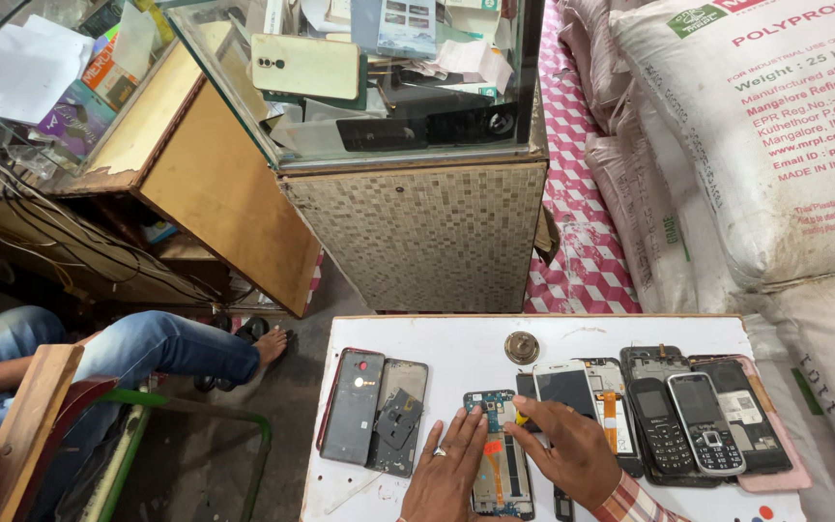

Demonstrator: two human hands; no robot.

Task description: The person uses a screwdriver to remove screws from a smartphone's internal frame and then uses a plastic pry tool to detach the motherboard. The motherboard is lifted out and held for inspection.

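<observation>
An opened smartphone lies back-up on the white tabletop, its blue circuit board and orange parts exposed. My left hand, with a ring on one finger, rests flat on the phone's left edge. My right hand presses fingertips on the phone's upper right part. Neither hand holds a tool. Just right of my right hand lies a white phone with a dark screen.
A dark phone back and a grey phone frame lie at left. Keypad phones and opened phones sit at right. A round brass piece lies near the far edge. A glass display case, white sacks and a seated person's legs surround the table.
</observation>
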